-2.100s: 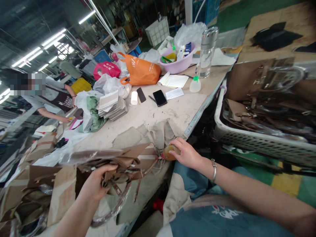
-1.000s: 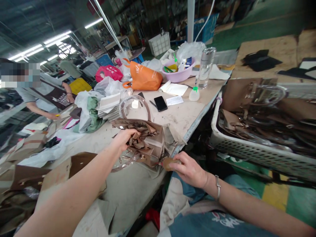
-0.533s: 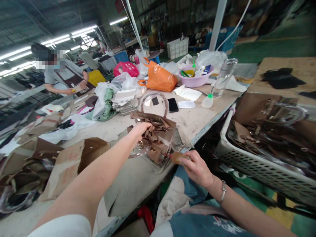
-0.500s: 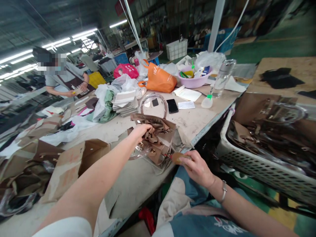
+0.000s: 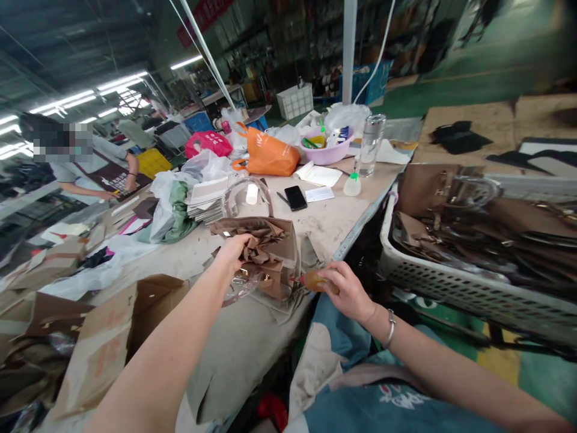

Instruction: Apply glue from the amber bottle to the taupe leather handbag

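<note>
Brown bag (image 5: pixel 274 249): our outstretched left hand (image 5: pixel 234 249) grips its top, right hand (image 5: pixel 349 293) clasps an amber bottle (image 5: pixel 315 281) (orange bag (image 5: pixel 268 155) lettering unreadable).

An orange bag (image 5: pixel 265 156), phone (image 5: pixel 296 197) and bottle (image 5: pixel 370 144) crowd the table (image 5: pixel 333 219).

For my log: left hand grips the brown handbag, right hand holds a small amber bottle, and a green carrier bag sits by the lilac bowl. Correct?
No: the carrier bag by the lilac bowl is orange, as the head view shows. The left hand does grip the brown handbag; the right hand holds the amber bottle.
</note>
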A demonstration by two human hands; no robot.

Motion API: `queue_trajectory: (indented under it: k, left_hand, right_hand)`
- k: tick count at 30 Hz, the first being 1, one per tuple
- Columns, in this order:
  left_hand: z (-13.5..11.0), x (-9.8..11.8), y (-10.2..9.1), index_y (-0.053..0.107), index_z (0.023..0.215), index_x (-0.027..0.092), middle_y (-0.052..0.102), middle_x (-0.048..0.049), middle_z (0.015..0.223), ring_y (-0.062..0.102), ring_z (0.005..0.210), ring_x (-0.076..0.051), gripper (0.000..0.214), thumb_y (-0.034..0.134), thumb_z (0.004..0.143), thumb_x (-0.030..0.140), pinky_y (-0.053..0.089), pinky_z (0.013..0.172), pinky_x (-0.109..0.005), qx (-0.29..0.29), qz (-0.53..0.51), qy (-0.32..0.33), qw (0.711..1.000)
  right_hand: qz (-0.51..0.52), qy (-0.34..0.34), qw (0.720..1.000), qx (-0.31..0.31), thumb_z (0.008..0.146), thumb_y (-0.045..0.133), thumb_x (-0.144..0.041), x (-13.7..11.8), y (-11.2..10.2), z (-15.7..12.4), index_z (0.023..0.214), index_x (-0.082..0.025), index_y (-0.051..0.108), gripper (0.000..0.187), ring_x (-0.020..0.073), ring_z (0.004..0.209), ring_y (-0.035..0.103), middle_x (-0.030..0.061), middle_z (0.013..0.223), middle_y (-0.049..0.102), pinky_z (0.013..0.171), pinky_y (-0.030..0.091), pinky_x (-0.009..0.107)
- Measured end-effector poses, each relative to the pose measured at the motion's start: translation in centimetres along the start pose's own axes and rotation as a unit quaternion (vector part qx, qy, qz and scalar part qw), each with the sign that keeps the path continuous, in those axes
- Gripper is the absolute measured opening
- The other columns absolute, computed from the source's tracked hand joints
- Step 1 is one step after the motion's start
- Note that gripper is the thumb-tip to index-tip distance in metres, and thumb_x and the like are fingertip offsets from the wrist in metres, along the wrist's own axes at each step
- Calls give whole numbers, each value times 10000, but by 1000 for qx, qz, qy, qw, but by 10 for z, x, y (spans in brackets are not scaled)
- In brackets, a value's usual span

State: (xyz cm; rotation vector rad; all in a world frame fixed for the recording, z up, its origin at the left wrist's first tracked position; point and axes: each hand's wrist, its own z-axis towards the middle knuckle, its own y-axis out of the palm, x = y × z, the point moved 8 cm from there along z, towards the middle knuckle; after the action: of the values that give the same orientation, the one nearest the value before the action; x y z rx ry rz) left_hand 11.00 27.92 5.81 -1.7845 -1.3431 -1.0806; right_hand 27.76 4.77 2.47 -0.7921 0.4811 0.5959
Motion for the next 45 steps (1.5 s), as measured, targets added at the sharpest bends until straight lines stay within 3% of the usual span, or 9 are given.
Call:
queue_trajectory:
  k: [3, 9, 22, 30, 38, 45]
  left_hand:
    - [-2, 3, -5, 608, 605, 138, 613, -26, 487, 568, 442, -188, 156, 645, 457, 168, 472, 437, -302, 6, 8, 3, 1000]
    - [-4, 5, -10, 586, 590, 144, 571, 2, 447, 538, 424, -165, 150, 642, 453, 171, 459, 428, -284, 24, 9, 13, 1000]
    - [1, 6, -19, 598, 626, 148, 576, 17, 482, 542, 458, -152, 185, 655, 453, 184, 451, 444, -275, 55, -19, 34, 998]
    - [15, 10, -11, 603, 636, 142, 587, 19, 502, 549, 474, -154, 224, 676, 427, 173, 476, 452, -285, 42, -23, 37, 998]
    - [12, 12, -3, 623, 660, 128, 624, -6, 535, 582, 486, -175, 235, 674, 431, 152, 491, 445, -293, 20, -28, 35, 999]
    - [16, 11, -3, 636, 679, 124, 644, -25, 570, 604, 522, -194, 248, 672, 435, 150, 507, 463, -306, 20, -21, 26, 999]
  right_hand:
    - [29, 26, 999, -10, 838, 544, -157, -1, 3, -2, 1061, -248, 530, 241, 202, 945, 503, 70, 1015, 485, 811, 499, 383]
    - [5, 7, 998, -70, 843, 523, -149, -6, 17, -8, 1067, -227, 544, 238, 210, 941, 503, 86, 1014, 499, 786, 505, 382]
    - [-27, -28, 999, 27, 837, 536, -124, 9, -3, 15, 1072, -245, 538, 264, 204, 939, 498, 77, 1026, 492, 792, 504, 391]
    - [-32, -30, 999, 27, 822, 543, -98, 14, -5, 13, 1069, -229, 537, 280, 209, 950, 489, 84, 1036, 481, 805, 497, 395]
    - [-4, -14, 1000, -19, 836, 520, -113, 13, 10, -1, 1080, -234, 528, 273, 202, 944, 502, 78, 1017, 490, 792, 509, 388]
    - [-22, -18, 999, 27, 817, 545, -111, 18, -7, 14, 1057, -245, 550, 276, 204, 930, 512, 72, 1005, 497, 791, 509, 390]
